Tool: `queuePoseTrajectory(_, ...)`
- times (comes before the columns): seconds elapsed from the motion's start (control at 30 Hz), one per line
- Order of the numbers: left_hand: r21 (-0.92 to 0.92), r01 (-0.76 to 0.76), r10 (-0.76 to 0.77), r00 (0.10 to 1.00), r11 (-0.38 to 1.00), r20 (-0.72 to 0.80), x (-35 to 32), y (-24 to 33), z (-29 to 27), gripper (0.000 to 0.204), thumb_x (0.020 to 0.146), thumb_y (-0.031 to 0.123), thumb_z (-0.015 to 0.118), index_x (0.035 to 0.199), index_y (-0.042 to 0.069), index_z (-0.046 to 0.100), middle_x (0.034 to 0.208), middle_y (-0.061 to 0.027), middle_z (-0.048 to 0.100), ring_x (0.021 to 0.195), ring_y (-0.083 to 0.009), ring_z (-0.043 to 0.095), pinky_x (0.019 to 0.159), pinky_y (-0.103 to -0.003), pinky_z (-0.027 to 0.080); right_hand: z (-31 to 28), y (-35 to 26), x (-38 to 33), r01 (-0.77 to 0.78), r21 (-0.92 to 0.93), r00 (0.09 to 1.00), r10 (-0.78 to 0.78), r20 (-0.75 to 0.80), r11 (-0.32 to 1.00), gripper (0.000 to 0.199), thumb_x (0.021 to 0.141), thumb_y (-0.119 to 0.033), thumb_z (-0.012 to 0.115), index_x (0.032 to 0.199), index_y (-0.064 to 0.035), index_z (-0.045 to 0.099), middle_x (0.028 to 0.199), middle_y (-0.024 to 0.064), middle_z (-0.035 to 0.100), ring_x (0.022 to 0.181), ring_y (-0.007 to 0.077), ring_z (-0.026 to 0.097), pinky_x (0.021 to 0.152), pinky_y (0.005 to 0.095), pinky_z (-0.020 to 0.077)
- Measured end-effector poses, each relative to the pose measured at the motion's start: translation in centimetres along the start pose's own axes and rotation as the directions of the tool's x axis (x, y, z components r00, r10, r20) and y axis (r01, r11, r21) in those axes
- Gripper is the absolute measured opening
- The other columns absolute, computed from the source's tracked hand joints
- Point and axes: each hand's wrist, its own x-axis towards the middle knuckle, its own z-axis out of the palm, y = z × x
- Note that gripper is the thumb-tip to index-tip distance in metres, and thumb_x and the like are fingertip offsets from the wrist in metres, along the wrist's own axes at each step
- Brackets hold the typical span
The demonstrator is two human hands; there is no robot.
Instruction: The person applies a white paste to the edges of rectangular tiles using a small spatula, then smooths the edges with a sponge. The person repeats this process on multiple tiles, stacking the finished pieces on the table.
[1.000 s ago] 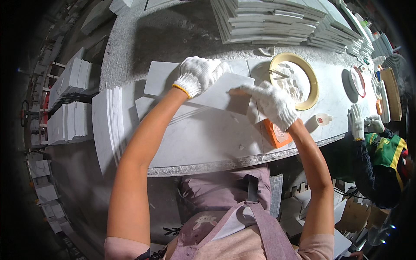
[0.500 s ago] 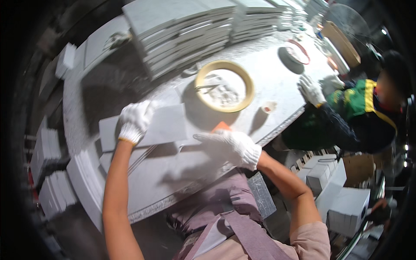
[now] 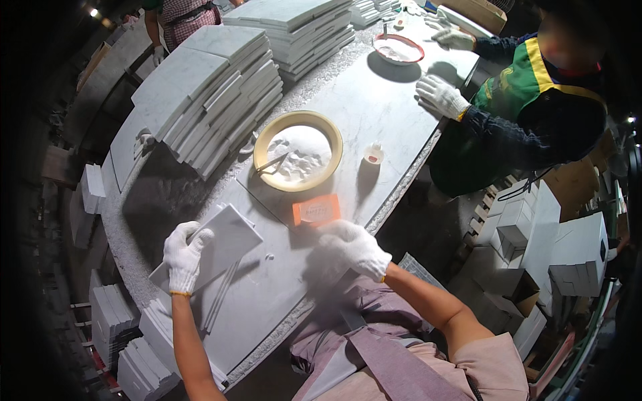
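My left hand [image 3: 184, 252], in a white knit glove, is closed on the left edge of a pale stone tile [image 3: 231, 234]. Another slab shows partly beneath that tile. In my gloved right hand [image 3: 353, 247] is a flat orange scraper [image 3: 315, 210], its blade pointing away from me over the table. Just beyond it stands a yellow bowl [image 3: 338, 152] of white powder, with a tool handle [image 3: 271, 164] leaning inside. A small whitish cup [image 3: 373, 154] is to the right of the bowl. Thin strips [image 3: 219, 297] lie near my left wrist.
Stacked slabs [image 3: 224, 93] rise along the table's [image 3: 408, 127] far side. A co-worker's gloved hand [image 3: 441, 97] rests at the right edge, near a red-rimmed bowl [image 3: 421, 55]. Another person [image 3: 190, 20] stands far left. White blocks [image 3: 518, 220] sit lower right, more slabs [image 3: 144, 367] lower left.
The whole view has shifted. The tile in my left hand is turned, its right end now pointing farther away. The orange scraper, mostly hidden before, now shows fully beyond my right fingers.
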Motion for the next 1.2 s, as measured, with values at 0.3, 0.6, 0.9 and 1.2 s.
queuePoseTrajectory(0.3, 0.589, -0.303, 0.512, 0.829, 0.749, -0.225, -11.0, 3.3, 3.5, 0.036, 0.082, 0.026, 0.088, 0.107, 0.010, 0.069, 0.097, -0.0061, 0.066, 0.094, -0.0314, 0.062, 0.090, -0.048, 0.047, 1.2, 2.7, 0.6, -0.111, 0.247, 0.994, 0.107, 0.033, 0.963, 0.025, 0.108, -0.022, 0.065, 0.123, -0.0023, 0.063, 0.113, 0.0084, 0.073, 0.087, 0.0152, 0.072, 0.068, 0.0303, 0.0615)
queuePoseTrajectory(0.6, 0.596, -0.266, 0.433, 0.888, 0.757, -0.154, -13.6, 2.0, 8.8, 0.064, 0.062, 0.022, 0.095, 0.120, 0.013, 0.068, 0.113, -0.0060, 0.066, 0.111, -0.0295, 0.062, 0.107, -0.049, 0.046, 1.5, 3.6, 0.8, -0.029, 0.190, 0.999, 0.033, -0.018, 0.981, 0.026, 0.107, -0.023, 0.067, 0.121, -0.0010, 0.066, 0.108, 0.0080, 0.072, 0.089, 0.0153, 0.070, 0.075, 0.0293, 0.0584)
queuePoseTrajectory(0.9, 0.511, -0.311, 0.440, 0.886, 0.801, -0.150, -12.8, 2.2, 8.2, 0.065, 0.069, 0.036, 0.091, 0.127, 0.016, 0.070, 0.134, -0.0060, 0.064, 0.132, -0.0315, 0.056, 0.117, -0.049, 0.043, 2.4, 3.7, 0.7, 0.023, 0.056, 0.999, -0.020, -0.049, 0.998, 0.027, 0.106, -0.023, 0.065, 0.118, 0.0001, 0.068, 0.098, 0.0072, 0.073, 0.086, 0.0121, 0.067, 0.076, 0.0278, 0.0558)
queuePoseTrajectory(1.2, 0.499, -0.332, 0.400, 0.916, 0.800, -0.031, -10.1, 1.4, 9.2, 0.088, 0.068, 0.050, 0.091, 0.145, 0.020, 0.062, 0.159, -0.0085, 0.051, 0.152, -0.0340, 0.040, 0.125, -0.056, 0.032, 2.8, 3.9, 1.2, -0.018, 0.000, 0.996, 0.018, -0.092, 1.000, 0.026, 0.108, -0.025, 0.065, 0.121, -0.0017, 0.067, 0.109, 0.0094, 0.072, 0.084, 0.0149, 0.070, 0.067, 0.0256, 0.0547)
